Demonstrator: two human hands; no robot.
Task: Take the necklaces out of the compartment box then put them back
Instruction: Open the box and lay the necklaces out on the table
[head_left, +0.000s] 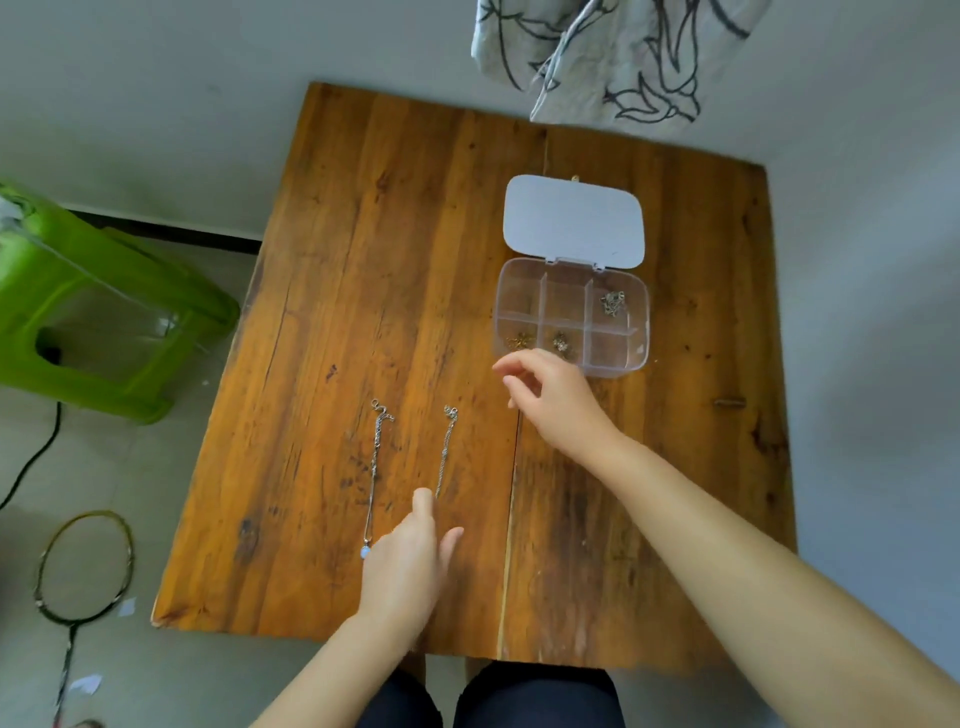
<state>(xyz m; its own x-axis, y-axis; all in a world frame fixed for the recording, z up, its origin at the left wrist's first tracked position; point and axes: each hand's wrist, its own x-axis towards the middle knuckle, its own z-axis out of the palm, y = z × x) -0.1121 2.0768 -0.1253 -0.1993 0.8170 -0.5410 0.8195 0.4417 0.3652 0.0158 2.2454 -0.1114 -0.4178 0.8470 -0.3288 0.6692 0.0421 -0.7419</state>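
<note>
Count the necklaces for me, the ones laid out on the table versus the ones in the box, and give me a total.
Necklaces stretched out on the table: 2 (one with a pale pendant, one plain chain)
Necklaces bunched in the compartment box: 3 (back right, front left, front middle)
Total: 5

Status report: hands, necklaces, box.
Left hand open, fingertip at second necklace. Right hand open, empty, near compartment box. Pendant necklace on table; three still boxed. Nothing blocking.
</note>
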